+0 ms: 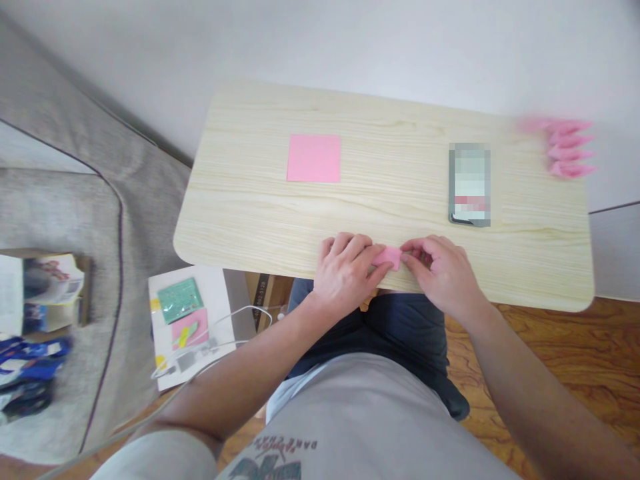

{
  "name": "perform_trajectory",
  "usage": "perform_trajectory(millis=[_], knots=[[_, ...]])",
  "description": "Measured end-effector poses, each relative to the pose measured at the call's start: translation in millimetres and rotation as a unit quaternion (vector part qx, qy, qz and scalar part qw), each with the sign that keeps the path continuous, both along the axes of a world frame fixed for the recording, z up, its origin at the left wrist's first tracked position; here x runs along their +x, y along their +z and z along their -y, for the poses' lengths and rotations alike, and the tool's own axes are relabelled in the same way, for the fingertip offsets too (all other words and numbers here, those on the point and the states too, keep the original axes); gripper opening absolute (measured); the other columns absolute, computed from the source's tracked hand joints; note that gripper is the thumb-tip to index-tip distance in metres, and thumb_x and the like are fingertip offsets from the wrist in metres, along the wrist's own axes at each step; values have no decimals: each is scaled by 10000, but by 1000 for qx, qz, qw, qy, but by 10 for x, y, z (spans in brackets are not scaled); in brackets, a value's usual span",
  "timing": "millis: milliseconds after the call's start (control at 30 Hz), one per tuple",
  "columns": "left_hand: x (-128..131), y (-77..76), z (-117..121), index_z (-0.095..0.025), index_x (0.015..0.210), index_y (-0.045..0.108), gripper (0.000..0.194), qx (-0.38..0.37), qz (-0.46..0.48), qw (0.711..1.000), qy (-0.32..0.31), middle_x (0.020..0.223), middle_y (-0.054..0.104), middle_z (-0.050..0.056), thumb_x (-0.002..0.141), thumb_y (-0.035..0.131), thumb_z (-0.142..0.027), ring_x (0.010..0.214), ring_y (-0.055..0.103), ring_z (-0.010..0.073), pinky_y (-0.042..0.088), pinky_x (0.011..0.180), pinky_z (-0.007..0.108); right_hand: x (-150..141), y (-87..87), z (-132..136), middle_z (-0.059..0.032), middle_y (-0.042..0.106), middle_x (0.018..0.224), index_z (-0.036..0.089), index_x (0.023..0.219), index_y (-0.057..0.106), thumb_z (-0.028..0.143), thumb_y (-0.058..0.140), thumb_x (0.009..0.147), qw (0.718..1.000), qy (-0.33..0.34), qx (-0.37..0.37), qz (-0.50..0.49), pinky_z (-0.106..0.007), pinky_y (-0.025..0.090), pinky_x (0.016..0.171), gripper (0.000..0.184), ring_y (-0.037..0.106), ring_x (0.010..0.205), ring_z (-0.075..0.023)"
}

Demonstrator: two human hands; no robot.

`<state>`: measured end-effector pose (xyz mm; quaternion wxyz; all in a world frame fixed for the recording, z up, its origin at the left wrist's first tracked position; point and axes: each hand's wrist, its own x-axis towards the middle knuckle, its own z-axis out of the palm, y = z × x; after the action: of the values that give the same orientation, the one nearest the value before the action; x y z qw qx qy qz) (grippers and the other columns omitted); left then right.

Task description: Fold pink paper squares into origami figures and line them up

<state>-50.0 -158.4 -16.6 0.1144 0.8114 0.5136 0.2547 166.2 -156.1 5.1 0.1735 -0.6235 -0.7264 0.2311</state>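
A small folded piece of pink paper (389, 257) is between my two hands near the front edge of the wooden table (390, 193). My left hand (349, 270) pinches its left end between thumb and forefinger, the other fingers curled over the tabletop. At the paper's right end, the thumb and forefinger of my right hand (440, 270) close on its edge. Part of the paper is hidden under the left fingers. Farther back on the left lies a flat square of pink paper (314, 159).
A phone (470, 183) with a blurred screen lies right of centre. Several folded pink paper pieces (570, 150) stand in a row at the far right edge. Below left, a white box (225, 293) carries a green packet (179, 300) and a white cable. A grey sofa (150, 220) borders the left.
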Motion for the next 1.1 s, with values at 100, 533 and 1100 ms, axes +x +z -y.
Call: perform_trajectory(millis=[100,533,1100], knots=[[2,-1,-1,-272,1168,748,328,2,0,1000,-1,1116,734,60,989,618,-514,1102,604,258,401,967,452,-3,15,-32,-48,714,863,240,995,750,333,656,933,1000,-5,-13,-1,-373,433,759,146,638,849,-236],[17,19,-6,-277,1160,751,320,-8,0,1000,7,1118,728,65,988,618,-512,1107,598,263,404,962,457,-61,28,-53,-15,708,815,238,924,701,312,667,934,1000,-19,-8,21,-363,410,746,81,628,797,-215],[-19,47,1,-294,1153,749,260,-9,-19,1000,-7,1138,700,64,1015,582,-435,1131,573,264,397,961,466,-254,-114,363,-64,677,1030,261,1131,689,427,665,967,987,-71,125,65,-427,400,896,234,577,1030,-278]])
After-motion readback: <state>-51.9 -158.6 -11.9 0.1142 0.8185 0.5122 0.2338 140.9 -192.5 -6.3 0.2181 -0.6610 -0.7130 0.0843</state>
